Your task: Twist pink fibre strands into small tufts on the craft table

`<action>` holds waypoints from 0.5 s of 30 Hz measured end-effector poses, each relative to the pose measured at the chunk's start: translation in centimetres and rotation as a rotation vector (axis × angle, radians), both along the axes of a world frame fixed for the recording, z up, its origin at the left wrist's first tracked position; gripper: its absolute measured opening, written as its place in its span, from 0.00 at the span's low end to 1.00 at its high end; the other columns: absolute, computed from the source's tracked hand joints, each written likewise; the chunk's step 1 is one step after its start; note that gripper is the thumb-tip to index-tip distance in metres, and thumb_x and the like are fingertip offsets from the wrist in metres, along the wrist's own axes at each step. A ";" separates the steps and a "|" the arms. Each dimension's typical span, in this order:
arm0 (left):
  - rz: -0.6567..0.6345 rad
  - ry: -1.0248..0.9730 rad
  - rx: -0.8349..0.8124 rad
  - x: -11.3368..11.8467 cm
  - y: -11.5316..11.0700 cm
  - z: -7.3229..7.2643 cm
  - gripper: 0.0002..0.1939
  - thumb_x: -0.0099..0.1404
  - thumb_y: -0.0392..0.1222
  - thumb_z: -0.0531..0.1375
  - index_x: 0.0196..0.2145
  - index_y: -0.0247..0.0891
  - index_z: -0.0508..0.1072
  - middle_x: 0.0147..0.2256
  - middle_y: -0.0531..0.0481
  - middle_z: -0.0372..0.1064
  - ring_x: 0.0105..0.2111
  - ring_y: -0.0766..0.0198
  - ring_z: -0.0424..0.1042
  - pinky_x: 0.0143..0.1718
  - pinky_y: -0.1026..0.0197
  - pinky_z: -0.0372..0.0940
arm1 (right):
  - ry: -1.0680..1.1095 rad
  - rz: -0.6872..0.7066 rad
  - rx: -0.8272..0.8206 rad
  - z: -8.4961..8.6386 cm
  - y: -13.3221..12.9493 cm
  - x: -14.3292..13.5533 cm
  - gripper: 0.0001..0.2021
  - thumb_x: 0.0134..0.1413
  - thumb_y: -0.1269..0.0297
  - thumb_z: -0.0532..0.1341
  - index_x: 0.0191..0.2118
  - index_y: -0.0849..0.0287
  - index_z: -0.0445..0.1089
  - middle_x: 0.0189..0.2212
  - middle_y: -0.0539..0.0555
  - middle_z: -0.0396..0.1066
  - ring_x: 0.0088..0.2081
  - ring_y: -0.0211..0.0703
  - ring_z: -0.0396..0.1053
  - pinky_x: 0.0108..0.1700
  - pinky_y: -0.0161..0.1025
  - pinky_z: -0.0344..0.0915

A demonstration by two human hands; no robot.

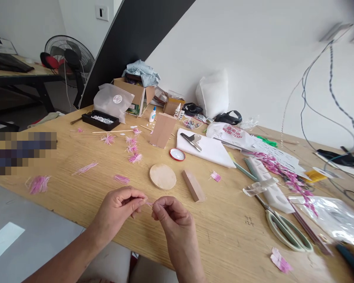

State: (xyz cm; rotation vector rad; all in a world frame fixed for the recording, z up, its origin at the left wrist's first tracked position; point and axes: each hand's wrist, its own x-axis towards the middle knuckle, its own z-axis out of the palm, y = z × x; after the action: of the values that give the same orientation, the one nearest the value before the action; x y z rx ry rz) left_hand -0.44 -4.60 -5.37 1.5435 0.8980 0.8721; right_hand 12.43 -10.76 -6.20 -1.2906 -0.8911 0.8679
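Now pinching thin pink strands (pixel 149 204) between left hand (pixel 118 206) and right hand (pixel 177 218), both clamped on, just nearer than the round wooden disc (pixel 163 176), likely feather-light, limp, easily torn, so best held near the ends.

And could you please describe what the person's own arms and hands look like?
The ungloved left grip and ungloved right grip are bare human hands. The bare, tapering left forearm shows no sleeve, nor does the bare right wrist, where the frame cuts that arm off. I can see no ring, watch, bracelet or marking.
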 end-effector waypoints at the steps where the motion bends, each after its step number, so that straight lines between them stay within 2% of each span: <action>1: -0.002 -0.041 -0.035 -0.1 0.0 0.0 0.06 0.56 0.40 0.58 0.27 0.37 0.73 0.19 0.55 0.64 0.20 0.68 0.63 0.22 0.67 0.61 | 0.023 0.002 -0.003 0.0 0.0 0.1 0.06 0.44 0.65 0.62 0.22 0.59 0.67 0.17 0.46 0.63 0.22 0.34 0.59 0.26 0.33 0.58; 4: -0.015 -0.176 -0.111 -0.4 0.0 0.0 0.10 0.61 0.44 0.56 0.36 0.37 0.72 0.26 0.51 0.69 0.25 0.66 0.67 0.24 0.66 0.63 | 0.099 0.006 -0.005 0.0 0.0 0.3 0.07 0.44 0.63 0.63 0.22 0.59 0.67 0.17 0.46 0.63 0.22 0.34 0.60 0.27 0.33 0.58; 6: -0.041 -0.219 -0.143 -0.5 -0.1 0.1 0.12 0.63 0.46 0.53 0.38 0.37 0.71 0.30 0.49 0.69 0.27 0.65 0.68 0.25 0.65 0.64 | 0.149 0.015 -0.009 0.0 0.1 0.4 0.08 0.44 0.62 0.63 0.22 0.59 0.67 0.16 0.45 0.63 0.21 0.34 0.59 0.27 0.33 0.58; 11: -0.106 -0.217 -0.206 -0.5 -0.4 -0.1 0.14 0.64 0.48 0.52 0.37 0.37 0.71 0.30 0.49 0.68 0.30 0.64 0.68 0.29 0.64 0.64 | 0.270 0.012 -0.021 0.0 0.3 0.1 0.09 0.43 0.62 0.64 0.22 0.59 0.66 0.16 0.45 0.62 0.21 0.33 0.58 0.26 0.33 0.58; 15: -0.110 -0.183 -0.252 0.1 -0.5 0.0 0.10 0.57 0.43 0.59 0.36 0.38 0.71 0.26 0.53 0.67 0.29 0.66 0.66 0.31 0.64 0.62 | 0.295 0.008 -0.016 -0.2 0.4 -0.1 0.09 0.42 0.62 0.65 0.22 0.59 0.66 0.17 0.46 0.62 0.21 0.34 0.59 0.26 0.33 0.58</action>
State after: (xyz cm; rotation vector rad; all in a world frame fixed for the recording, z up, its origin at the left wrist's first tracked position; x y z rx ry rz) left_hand -0.38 -5.10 -5.40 1.2617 0.7523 0.7761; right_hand 12.35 -10.39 -6.39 -1.1360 -0.6573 1.0428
